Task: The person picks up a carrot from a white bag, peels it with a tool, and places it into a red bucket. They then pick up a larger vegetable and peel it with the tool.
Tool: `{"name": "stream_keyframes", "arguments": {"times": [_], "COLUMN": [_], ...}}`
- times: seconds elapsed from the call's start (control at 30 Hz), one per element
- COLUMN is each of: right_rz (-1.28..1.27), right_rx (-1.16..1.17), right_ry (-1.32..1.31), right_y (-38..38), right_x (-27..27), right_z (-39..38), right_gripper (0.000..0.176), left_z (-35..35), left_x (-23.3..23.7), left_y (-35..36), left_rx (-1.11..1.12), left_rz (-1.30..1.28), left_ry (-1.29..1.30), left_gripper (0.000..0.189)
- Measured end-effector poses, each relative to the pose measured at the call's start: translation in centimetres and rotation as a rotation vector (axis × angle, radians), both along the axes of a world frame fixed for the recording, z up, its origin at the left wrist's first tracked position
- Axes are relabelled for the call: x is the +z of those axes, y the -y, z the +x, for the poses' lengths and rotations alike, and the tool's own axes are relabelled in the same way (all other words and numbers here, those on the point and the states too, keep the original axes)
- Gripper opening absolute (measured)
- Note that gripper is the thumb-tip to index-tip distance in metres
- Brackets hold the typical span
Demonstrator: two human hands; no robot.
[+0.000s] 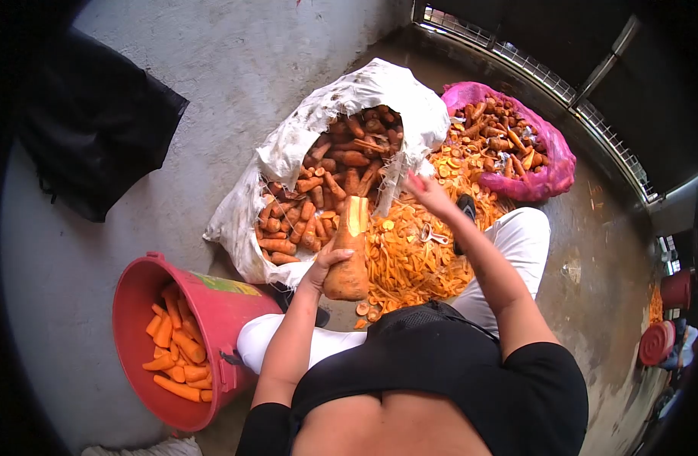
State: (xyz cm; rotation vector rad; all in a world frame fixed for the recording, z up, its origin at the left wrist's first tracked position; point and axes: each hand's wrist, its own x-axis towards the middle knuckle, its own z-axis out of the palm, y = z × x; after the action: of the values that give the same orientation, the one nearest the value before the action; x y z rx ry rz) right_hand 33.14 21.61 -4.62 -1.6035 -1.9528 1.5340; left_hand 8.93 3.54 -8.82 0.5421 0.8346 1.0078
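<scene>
My left hand (330, 262) is wrapped round a very thick carrot (347, 273), held tilted up in front of me. Its far end is peeled to bright orange, while the lower part keeps its brownish skin. My right hand (431, 194) is raised beyond the carrot and to its right, apart from it. The fingers look closed, with something small and reddish at them that I cannot make out. Below that hand a white peeler-like tool (434, 235) lies on a wide heap of orange peelings (410, 266). An open white sack (288, 121) of unpeeled carrots (288, 228) lies ahead.
A red bucket (235, 304) with peeled carrots (182, 353) stands tilted by my left leg. At the back right is a pink sack (558, 163) of carrots and scraps. A black cloth or bag (98, 121) hangs or lies on the left. A red lid-like object (657, 343) is far right.
</scene>
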Motion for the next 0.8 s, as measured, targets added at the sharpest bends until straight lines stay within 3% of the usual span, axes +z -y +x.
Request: {"name": "stream_keyframes", "arguments": {"times": [0.03,0.13,0.23,0.27,0.33,0.4,0.47,0.53,0.6,0.73,0.8], "right_rz": [0.044,0.277,0.128,0.088,0.178,0.249,0.083,-0.225,-0.336,-0.219,-0.218], "right_rx": [0.041,0.05,-0.154,-0.173,-0.228,-0.19,-0.16,-0.124,-0.031,-0.015,-0.056], "right_ry": [-0.089,-0.285,-0.42,-0.481,-0.085,-0.147,-0.332,-0.507,-0.477,-0.278,-0.384], "right_y": [1.3,6.3,3.0,0.9,-0.2,-1.4,0.8,4.6,5.8,4.9,4.9], "right_x": [-1.3,-2.3,-7.4,-8.9,-8.0,-10.6,-7.5,-0.3,0.6,0.2,0.5], "right_z": [-1.2,-5.8,-7.5,-6.6,-4.1,-2.3,-3.2,-4.9,-6.6,-7.6,-6.4], "right_gripper": [0.097,0.08,0.062,0.048,0.047,0.052,0.057,0.057,0.053,0.049,0.035], "left_z": [0.4,1.5,1.0,0.6,-0.1,-0.7,-0.7,-0.1,0.4,0.1,-0.7], "left_x": [0.4,0.6,0.6,0.9,1.3,1.7,2.3,1.8,0.7,1.9,2.3], "left_y": [-0.3,-0.7,-0.4,-0.2,0.1,0.3,0.5,0.5,0.3,0.9,0.9], "left_rx": [0.037,0.086,0.1,0.102,0.097,0.091,0.093,0.14,0.204,0.249,0.207], "left_rz": [0.053,0.253,0.187,0.143,0.171,0.198,0.217,0.346,0.539,0.489,0.454], "left_ry": [-0.061,-0.384,-0.314,-0.275,-0.219,-0.197,-0.201,-0.462,-0.839,-1.377,-1.534], "left_gripper": [0.077,0.077,0.076,0.076,0.077,0.078,0.079,0.087,0.092,0.098,0.1]}}
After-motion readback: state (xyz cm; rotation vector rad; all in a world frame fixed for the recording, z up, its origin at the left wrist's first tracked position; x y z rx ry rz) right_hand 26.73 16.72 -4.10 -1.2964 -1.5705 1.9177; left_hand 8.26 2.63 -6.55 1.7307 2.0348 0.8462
